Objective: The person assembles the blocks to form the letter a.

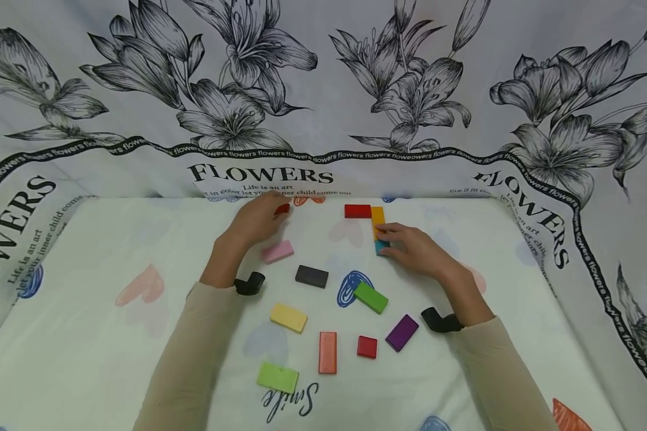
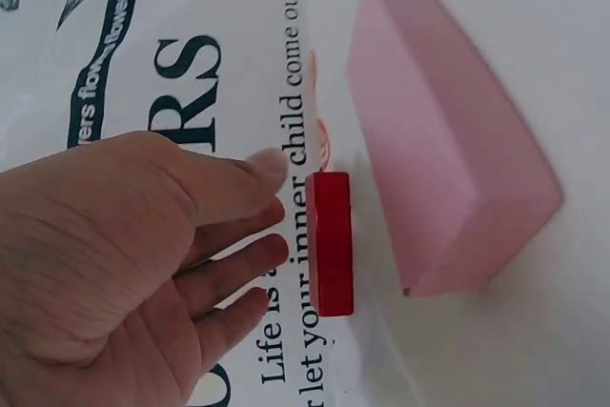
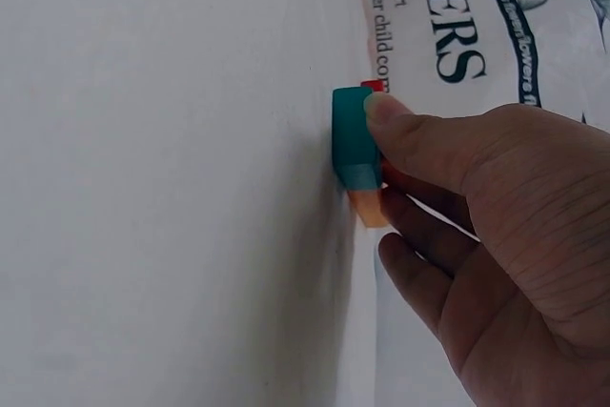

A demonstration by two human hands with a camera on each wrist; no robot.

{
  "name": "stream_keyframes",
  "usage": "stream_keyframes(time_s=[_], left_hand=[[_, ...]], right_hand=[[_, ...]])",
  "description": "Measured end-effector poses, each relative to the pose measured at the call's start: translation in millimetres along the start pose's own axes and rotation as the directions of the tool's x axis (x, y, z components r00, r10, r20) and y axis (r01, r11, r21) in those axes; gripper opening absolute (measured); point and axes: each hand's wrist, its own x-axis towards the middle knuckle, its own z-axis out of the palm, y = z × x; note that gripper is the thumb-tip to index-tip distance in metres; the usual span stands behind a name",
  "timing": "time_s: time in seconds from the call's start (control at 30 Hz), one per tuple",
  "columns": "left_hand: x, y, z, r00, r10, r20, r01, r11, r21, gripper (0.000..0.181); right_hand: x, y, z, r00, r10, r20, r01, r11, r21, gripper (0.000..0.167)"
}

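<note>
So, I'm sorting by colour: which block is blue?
The blue block held by the right hand, at the near end of the orange-yellow block; no other block in view is blue.

left hand seemingly part-covers red block

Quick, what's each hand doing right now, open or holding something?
Left hand: open, beside a red block, not gripping it.
Right hand: thumb on the blue block; whether it grips it can't be told.
</note>
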Motion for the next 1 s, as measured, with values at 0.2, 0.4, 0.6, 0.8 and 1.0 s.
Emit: stream_keyframes(time_s=[0.2, 0.4, 0.6, 0.8, 1.0], left_hand=[[-6.3, -13.9, -1.8, 1.0, -0.009, 0.019, 0.009, 1.0, 0.009, 0.042], [-1.6, -20.3, 1.3, 1.0, -0.015, 0.028, 0.014, 1.0, 0.01, 0.045], [0.6, -22.6, 3.9, 1.0, -0.015, -0.001, 0.015, 1.0, 0.002, 0.042], [-1.1, -22.6, 5.0, 0.999, -0.037, -0.01, 0.037, 0.999, -0.007, 0.04], [-0.9, -21.1, 6.0, 0.999, -0.039, -0.02, 0.038, 0.999, -0.027, 0.039]], right_hand=[[-0.2, -4, 4, 1.0, -0.009, 0.007, 0.009, 1.0, -0.013, 0.048], [-1.4, -4, -1, 1.0, 0.003, 0.009, -0.003, 0.999, -0.042, 0.046], [-0.1, 0, -1, 1.0, 0.005, 0.012, -0.004, 0.999, -0.042, 0.047], [0.3, 0, -1, 1.0, -0.003, 0.014, 0.003, 0.999, -0.04, 0.047], [-0.2, -1, -1, 1.0, 0.008, 0.015, -0.008, 0.999, -0.031, 0.047]])
